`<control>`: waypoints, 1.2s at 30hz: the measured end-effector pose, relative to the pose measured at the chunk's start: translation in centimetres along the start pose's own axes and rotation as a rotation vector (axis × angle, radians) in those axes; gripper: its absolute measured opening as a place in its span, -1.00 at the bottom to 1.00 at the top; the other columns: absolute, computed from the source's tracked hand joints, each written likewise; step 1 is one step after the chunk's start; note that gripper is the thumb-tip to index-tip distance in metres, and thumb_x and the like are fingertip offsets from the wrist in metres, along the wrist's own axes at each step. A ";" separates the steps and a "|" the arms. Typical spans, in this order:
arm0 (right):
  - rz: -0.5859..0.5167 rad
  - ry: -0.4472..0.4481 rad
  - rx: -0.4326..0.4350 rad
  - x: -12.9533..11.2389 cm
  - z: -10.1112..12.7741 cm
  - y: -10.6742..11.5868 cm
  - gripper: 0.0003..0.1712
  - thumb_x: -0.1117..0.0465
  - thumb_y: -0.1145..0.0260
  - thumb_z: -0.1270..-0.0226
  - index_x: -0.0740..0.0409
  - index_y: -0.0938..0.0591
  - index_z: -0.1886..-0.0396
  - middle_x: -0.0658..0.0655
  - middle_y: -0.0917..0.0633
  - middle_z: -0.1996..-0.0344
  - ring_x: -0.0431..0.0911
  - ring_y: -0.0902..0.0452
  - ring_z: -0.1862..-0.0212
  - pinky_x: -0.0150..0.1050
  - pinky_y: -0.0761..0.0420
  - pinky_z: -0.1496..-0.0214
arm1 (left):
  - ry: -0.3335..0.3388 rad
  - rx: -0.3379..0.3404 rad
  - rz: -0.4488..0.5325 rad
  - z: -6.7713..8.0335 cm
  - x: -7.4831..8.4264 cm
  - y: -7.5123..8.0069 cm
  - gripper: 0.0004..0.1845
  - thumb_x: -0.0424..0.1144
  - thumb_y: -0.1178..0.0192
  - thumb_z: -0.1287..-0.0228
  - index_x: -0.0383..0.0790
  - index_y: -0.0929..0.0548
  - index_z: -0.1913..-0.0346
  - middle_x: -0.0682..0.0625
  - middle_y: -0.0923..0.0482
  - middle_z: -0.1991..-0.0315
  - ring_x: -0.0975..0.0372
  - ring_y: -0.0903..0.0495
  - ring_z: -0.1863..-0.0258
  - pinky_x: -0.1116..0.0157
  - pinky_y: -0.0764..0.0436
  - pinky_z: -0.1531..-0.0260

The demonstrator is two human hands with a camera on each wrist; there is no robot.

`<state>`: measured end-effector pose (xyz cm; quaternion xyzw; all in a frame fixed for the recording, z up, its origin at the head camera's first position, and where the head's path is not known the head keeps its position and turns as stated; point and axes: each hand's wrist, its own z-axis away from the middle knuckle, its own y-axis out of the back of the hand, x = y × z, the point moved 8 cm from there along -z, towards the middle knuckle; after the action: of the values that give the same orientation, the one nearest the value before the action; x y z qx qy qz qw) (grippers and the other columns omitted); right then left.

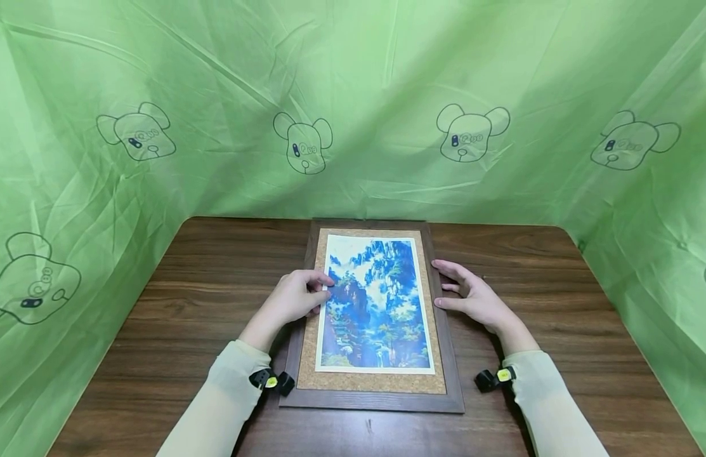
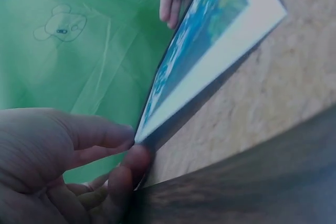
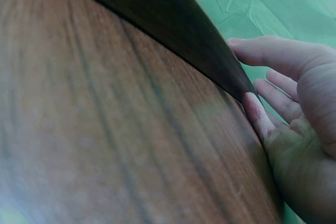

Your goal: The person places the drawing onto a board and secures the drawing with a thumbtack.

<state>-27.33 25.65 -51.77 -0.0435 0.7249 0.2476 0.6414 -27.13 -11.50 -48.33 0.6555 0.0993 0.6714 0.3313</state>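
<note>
1. A rectangular picture frame (image 1: 452,355) lies flat on the middle of the desk (image 1: 187,304). Its long axis runs from the near edge toward the far edge, so it sits upright as the person sees it.
2. The frame's border is dark brown wood with a smooth, slightly glossy grain. Inside it is a cork backing (image 1: 370,381), tan and speckled, with a rough surface.
3. On the cork rests a landscape print (image 1: 381,304), a thin sheet of paper with a white margin. It shows blue peaks, white cloud and green patches, and its long side runs along the frame's long side.
4. The left hand (image 1: 298,295) pinches the print's left edge about halfway up, thumb and fingers curled round the paper. The left wrist view shows that edge lifted off the cork, with shadow beneath it.
5. The right hand (image 1: 472,295) lies beside the frame's right rail, fingers straight and relaxed. Its thumb and fingertips touch the outer wood edge and grip nothing.
6. The desk is dark wood-grain with rounded corners. Crinkled green sheeting (image 1: 353,95), printed with outline bear heads, stands around it on three sides.
</note>
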 end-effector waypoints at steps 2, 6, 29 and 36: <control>0.003 -0.004 0.001 0.0 0.0 0.0 0.01 0.40 -0.57 -0.40 0.14 -0.28 -0.74 0.25 -0.29 -0.69 0.24 -0.20 -0.65 -0.48 -0.48 -0.39 | 0.006 -0.005 0.004 0.1 -0.1 0.1 -0.80 -0.34 -0.36 -0.53 -0.15 -0.84 -0.10 -0.05 -0.66 0.35 0.14 -0.69 0.54 0.19 -0.71 0.52; 0.003 -0.014 0.005 0.0 0.1 0.0 0.00 0.39 -0.57 -0.41 0.12 -0.29 -0.73 0.25 -0.29 -0.69 0.24 -0.21 -0.64 -0.47 -0.48 -0.39 | 0.003 -0.013 0.017 0.1 -0.2 0.4 -0.79 -0.33 -0.38 -0.52 -0.16 -0.83 -0.12 -0.05 -0.68 0.28 0.13 -0.71 0.50 0.19 -0.72 0.48; 0.002 -0.034 0.004 0.1 0.4 0.0 -0.01 0.34 -0.58 -0.42 0.10 -0.30 -0.74 0.23 -0.29 -0.69 0.24 -0.20 -0.65 -0.49 -0.47 -0.38 | -0.192 -0.005 0.083 -1.1 -5.8 5.2 -0.29 -0.17 -0.55 -0.41 -0.09 -0.54 -0.56 -0.12 -0.51 -0.51 -0.11 -0.52 -0.37 -0.17 -0.53 -0.27; 0.005 -0.024 0.000 0.1 0.1 0.0 -0.01 0.34 -0.58 -0.41 0.09 -0.31 -0.73 0.21 -0.30 -0.69 0.24 -0.23 -0.64 -0.48 -0.48 -0.38 | -0.194 -0.036 0.088 -1.0 -6.6 4.8 -0.17 -0.14 -0.62 -0.32 -0.01 -0.49 -0.61 -0.08 -0.41 -0.60 -0.13 -0.41 -0.51 -0.28 -0.37 -0.45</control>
<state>-27.22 25.71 -51.87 -0.0387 0.7172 0.2498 0.6494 -30.14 -18.65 -51.11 0.7152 0.0257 0.6202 0.3211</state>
